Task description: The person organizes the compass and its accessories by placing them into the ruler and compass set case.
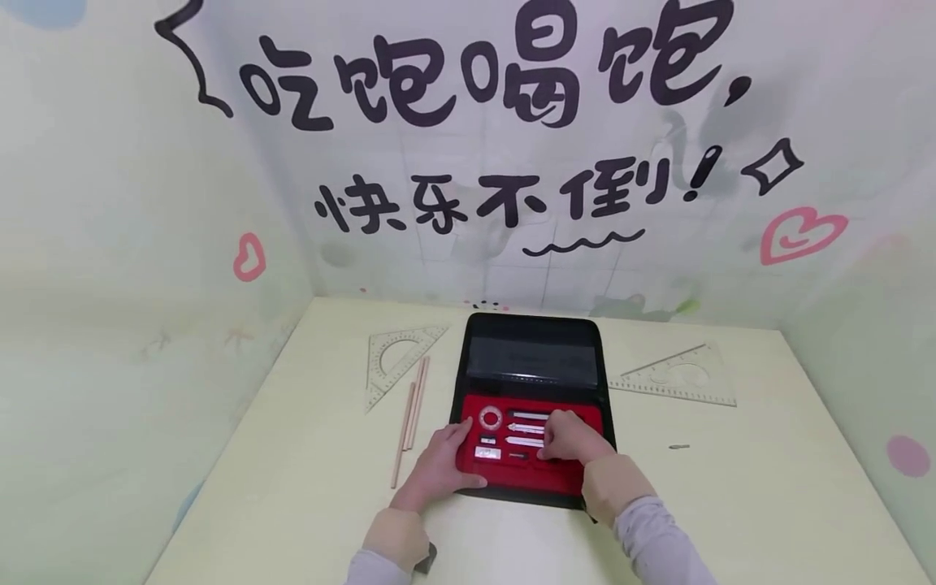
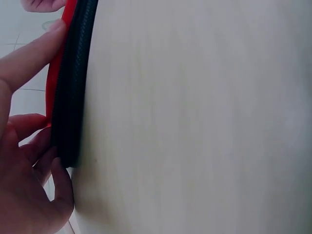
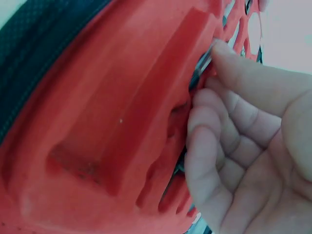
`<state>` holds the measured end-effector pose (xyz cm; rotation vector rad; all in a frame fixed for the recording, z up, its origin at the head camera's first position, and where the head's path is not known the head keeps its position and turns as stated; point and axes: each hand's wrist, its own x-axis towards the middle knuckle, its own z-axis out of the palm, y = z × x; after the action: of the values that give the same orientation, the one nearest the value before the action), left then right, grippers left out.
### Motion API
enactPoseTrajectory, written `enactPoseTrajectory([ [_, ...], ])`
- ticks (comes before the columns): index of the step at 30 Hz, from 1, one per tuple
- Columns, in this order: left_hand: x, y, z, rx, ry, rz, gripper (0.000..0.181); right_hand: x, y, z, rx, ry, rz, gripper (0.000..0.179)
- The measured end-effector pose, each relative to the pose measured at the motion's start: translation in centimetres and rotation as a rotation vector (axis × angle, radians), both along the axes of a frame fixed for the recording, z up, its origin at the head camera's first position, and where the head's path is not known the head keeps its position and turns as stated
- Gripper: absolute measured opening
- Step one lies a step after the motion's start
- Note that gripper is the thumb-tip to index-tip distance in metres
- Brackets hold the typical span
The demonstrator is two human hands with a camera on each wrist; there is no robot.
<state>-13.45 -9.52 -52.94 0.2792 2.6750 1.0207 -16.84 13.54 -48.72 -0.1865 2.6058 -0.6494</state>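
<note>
A black zip case (image 1: 532, 323) lies unfolded, with a red moulded tray (image 1: 522, 475) in its near half. My left hand (image 1: 437, 463) holds the case's near left corner, thumb along the front and curled fingers (image 2: 62, 183) at the zipped edge. Over the tray's right part, my right hand (image 1: 574, 439) pinches a slim silver drawing tool (image 3: 201, 66) at its slot between thumb and forefinger; most of it is hidden. To the left of that hand sit silver compass pieces (image 1: 525, 427), a white ring-shaped piece (image 1: 481, 418), a sharpener (image 1: 487, 439), a white eraser (image 1: 487, 453) and a small dark piece (image 1: 517, 456).
A clear set square (image 1: 374, 370) and several pencils (image 1: 404, 435) lie left of the case. Another set square (image 1: 676, 394) and a small metal piece (image 1: 678, 447) lie to the right. A dark object (image 1: 426, 559) shows beside the left wrist. Printed walls enclose the table.
</note>
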Motion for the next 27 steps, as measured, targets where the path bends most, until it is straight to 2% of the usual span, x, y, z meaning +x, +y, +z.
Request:
enactPoseTrajectory([
  [10,0.3,-0.5,0.1,0.02,0.011,0.015,0.094,0.0,-1.5,0.0,0.061,0.012,-0.034,0.017],
  [13,0.4,-0.6,0.0,0.022,0.008,0.023,0.093,0.2,-1.3,0.1,0.017,0.018,-0.028,0.019],
  [18,0.7,-0.4,-0.2,0.033,-0.004,0.027,0.092,0.8,0.2,-0.3,-0.124,0.029,0.026,0.019],
  [21,0.7,-0.3,0.0,0.047,-0.001,0.021,0.092,1.1,1.1,-0.7,-0.203,0.068,0.101,0.01],
  [23,0.7,-0.2,0.1,0.054,-0.005,0.019,0.093,1.5,1.4,-0.9,-0.215,0.121,0.192,0.004],
  [25,0.7,-0.2,0.1,0.05,-0.009,0.014,0.093,2.1,1.6,-1.1,-0.197,0.197,0.297,0.012],
  [27,0.6,-0.2,0.2,0.045,-0.008,0.009,0.094,2.7,1.6,-1.2,-0.124,0.295,0.396,0.017],
])
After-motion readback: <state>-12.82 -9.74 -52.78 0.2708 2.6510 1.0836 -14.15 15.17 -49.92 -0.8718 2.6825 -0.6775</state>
